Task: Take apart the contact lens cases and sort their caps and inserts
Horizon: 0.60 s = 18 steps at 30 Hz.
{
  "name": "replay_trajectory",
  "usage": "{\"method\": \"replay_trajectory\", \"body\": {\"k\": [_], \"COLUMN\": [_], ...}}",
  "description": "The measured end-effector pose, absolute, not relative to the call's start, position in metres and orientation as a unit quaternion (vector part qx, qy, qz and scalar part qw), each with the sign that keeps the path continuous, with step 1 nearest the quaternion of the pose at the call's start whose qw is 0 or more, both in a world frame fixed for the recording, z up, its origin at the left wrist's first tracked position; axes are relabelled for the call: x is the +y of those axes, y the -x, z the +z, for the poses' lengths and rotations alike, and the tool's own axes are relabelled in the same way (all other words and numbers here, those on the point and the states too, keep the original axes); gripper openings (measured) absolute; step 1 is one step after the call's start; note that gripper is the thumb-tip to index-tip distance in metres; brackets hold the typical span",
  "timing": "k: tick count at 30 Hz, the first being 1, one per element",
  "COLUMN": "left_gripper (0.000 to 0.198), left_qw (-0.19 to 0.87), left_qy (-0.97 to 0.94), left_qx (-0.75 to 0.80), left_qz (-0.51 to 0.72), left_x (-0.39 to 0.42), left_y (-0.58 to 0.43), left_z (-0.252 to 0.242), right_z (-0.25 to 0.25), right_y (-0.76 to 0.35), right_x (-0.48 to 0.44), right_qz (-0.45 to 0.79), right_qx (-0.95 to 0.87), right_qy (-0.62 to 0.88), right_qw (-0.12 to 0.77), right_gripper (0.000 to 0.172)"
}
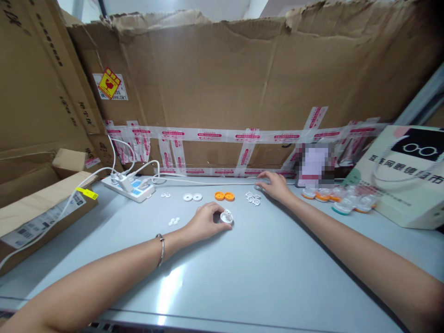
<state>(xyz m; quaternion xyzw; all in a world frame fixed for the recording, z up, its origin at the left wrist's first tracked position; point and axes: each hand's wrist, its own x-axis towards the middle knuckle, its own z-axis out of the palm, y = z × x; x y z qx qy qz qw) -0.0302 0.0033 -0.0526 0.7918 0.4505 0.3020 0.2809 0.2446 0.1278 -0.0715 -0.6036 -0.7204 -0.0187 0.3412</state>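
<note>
My left hand [208, 219] is closed around the edge of a round white plastic cup-like part [227, 218], with thumb and fingers on its sides. Inside that part stands a small white piece with a raised shape. Farther back on the right, my right hand [274, 185] has its fingers bent at a small clear plastic piece [257, 187], mostly hidden by the fingertips. Between the hands lie several white openwork pieces [253, 199]. Two orange rings [225, 196] and two white rings [192, 197] lie behind my left hand.
Small white discs [174, 221] and two tiny white pieces [165, 195] lie on the left. A power strip [128, 187] with cables stands near an open carton [45, 208]. Clear-topped round items [347, 201] sit by a printed box [405, 180]. Cardboard [222, 83] walls the back.
</note>
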Motion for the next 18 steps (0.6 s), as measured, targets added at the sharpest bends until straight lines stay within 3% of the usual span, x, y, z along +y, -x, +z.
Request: {"method": "replay_trajectory", "body": {"k": [18], "left_gripper": [0.027], "left_qw": [0.275], "left_qy": [-0.794], "left_qx": [0.46], "left_qz": [0.287], "left_x": [0.0015], "left_y": [0.0291], "left_z": [-0.048], "right_z": [-0.0819], "right_y": [-0.2438], "right_x": [0.1234], "right_qz": [-0.084], "right_qx": [-0.711], "right_qy": [0.598], "right_qw": [0.362], "right_gripper": [0.023]}}
